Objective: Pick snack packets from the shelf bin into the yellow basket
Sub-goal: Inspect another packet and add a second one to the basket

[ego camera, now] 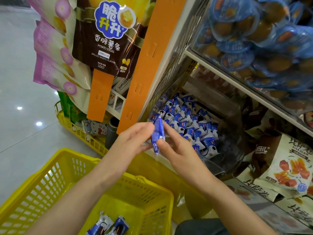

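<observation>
Since the yellow basket (42, 189) sits below and left of my hands, a loose pinch could drop the snack packet (158, 133) short of it, against the shelf. My left hand (133, 141) lays nearly straight fingers on the packet. My right hand (179, 151) pinches it, thumb in front, just outside the shelf bin (223, 165).

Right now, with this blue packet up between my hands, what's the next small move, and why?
Probably bring the packet down and left over the yellow basket and let go. The right hand pinches it, the left hand touches it, and it is already clear of the shelf bin. The basket stands open below, with two similar packets inside.
</observation>
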Motion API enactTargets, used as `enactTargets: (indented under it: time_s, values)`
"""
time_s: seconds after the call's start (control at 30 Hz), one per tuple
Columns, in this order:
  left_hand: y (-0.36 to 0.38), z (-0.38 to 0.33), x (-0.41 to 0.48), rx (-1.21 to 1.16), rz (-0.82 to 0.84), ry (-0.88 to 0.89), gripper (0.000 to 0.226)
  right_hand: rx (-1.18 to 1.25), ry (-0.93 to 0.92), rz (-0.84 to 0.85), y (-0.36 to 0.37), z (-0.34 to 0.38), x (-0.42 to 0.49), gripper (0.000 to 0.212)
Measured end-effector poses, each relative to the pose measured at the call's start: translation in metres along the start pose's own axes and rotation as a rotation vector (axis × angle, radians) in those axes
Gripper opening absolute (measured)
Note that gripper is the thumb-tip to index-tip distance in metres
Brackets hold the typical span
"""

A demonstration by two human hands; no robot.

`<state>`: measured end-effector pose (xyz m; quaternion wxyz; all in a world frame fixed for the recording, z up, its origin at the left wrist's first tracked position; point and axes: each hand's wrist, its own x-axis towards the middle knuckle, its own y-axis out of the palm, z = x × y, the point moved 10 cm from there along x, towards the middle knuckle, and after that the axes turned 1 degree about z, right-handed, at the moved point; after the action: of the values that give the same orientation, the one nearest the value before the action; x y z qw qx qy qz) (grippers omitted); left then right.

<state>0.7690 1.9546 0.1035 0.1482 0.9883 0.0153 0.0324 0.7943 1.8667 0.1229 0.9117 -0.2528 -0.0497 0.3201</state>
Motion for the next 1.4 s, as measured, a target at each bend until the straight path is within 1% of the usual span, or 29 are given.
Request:
enactTargets:
  time_s: [0.03, 0.07, 0.13, 0.2, 0.27, 0.37, 0.4, 0.47, 0.53, 0.6, 0.63, 0.7, 0.77, 0.83, 0.87, 0.9, 0.97, 1.13, 1.2, 1.27, 1.3, 1.37, 1.4]
  values:
    - [0.002, -0.001, -0.001, 0.029, 0.004, 0.000, 0.039, -0.053, -0.010, 0.004, 0.001, 0.001, -0.001, 0.068]
    - [0.000, -0.001, -0.001, 0.073, -0.031, 0.011, 0.041, -0.112, -0.020, 0.009, 0.003, 0.002, -0.001, 0.071]
    - [-0.007, 0.000, -0.001, 0.103, -0.120, 0.013, 0.031, -0.172, -0.030, 0.004, 0.004, 0.003, -0.002, 0.072]
    - [-0.012, 0.007, 0.001, 0.067, -0.164, -0.040, 0.026, -0.096, -0.004, -0.050, -0.005, -0.001, -0.002, 0.071]
    - [-0.011, 0.012, 0.005, 0.023, -0.145, -0.070, 0.029, -0.019, 0.042, -0.090, -0.017, -0.006, -0.001, 0.059]
    - [-0.002, 0.004, 0.012, 0.067, -0.094, 0.001, 0.030, 0.000, 0.052, -0.086, -0.027, -0.004, 0.000, 0.025]
    - [0.001, 0.002, 0.016, 0.114, -0.087, 0.026, 0.030, 0.025, 0.047, -0.102, -0.031, -0.004, 0.001, 0.019]
    - [0.010, -0.002, 0.025, 0.235, -0.079, 0.073, 0.029, 0.061, 0.054, -0.140, -0.046, -0.005, 0.003, 0.015]
    - [0.021, -0.009, 0.033, 0.454, -0.070, 0.136, 0.031, 0.032, 0.078, -0.248, -0.073, -0.010, 0.008, 0.011]
    - [0.032, -0.016, 0.042, 0.747, -0.043, 0.234, 0.040, 0.001, 0.105, -0.480, -0.118, -0.021, 0.017, 0.004]
    - [0.038, -0.019, 0.046, 0.887, -0.024, 0.290, 0.041, -0.019, 0.125, -0.611, -0.142, -0.027, 0.022, 0.005]
    - [0.049, -0.017, 0.055, 1.096, 0.021, 0.365, 0.039, -0.057, 0.216, -0.811, -0.181, -0.048, 0.037, 0.016]
    - [0.052, -0.008, 0.061, 1.234, 0.060, 0.386, 0.034, -0.125, 0.322, -0.889, -0.207, -0.071, 0.059, 0.032]
    - [0.050, 0.002, 0.064, 1.316, 0.081, 0.381, 0.031, -0.165, 0.375, -0.924, -0.222, -0.093, 0.081, 0.036]
    - [0.049, 0.005, 0.064, 1.340, 0.088, 0.383, 0.034, -0.189, 0.405, -0.941, -0.227, -0.102, 0.087, 0.037]
    - [0.048, 0.007, 0.064, 1.359, 0.096, 0.388, 0.039, -0.218, 0.436, -0.950, -0.230, -0.111, 0.091, 0.039]
    - [0.048, 0.007, 0.063, 1.380, 0.097, 0.412, 0.047, -0.267, 0.478, -0.915, -0.232, -0.125, 0.100, 0.041]
    - [0.047, 0.006, 0.064, 1.367, 0.096, 0.439, 0.049, -0.347, 0.475, -0.831, -0.224, -0.137, 0.109, 0.038]
    - [0.047, 0.006, 0.064, 1.354, 0.097, 0.448, 0.049, -0.398, 0.460, -0.780, -0.218, -0.138, 0.112, 0.032]
    - [0.047, 0.005, 0.063, 1.356, 0.086, 0.464, 0.050, -0.439, 0.459, -0.705, -0.214, -0.138, 0.119, 0.020]
    - [0.047, 0.004, 0.063, 1.360, 0.084, 0.467, 0.050, -0.448, 0.472, -0.670, -0.213, -0.138, 0.121, 0.018]
    - [0.048, 0.005, 0.063, 1.364, 0.084, 0.470, 0.051, -0.474, 0.507, -0.607, -0.216, -0.138, 0.124, 0.026]
    - [0.048, 0.005, 0.063, 1.363, 0.082, 0.473, 0.050, -0.526, 0.531, -0.560, -0.217, -0.138, 0.126, 0.028]
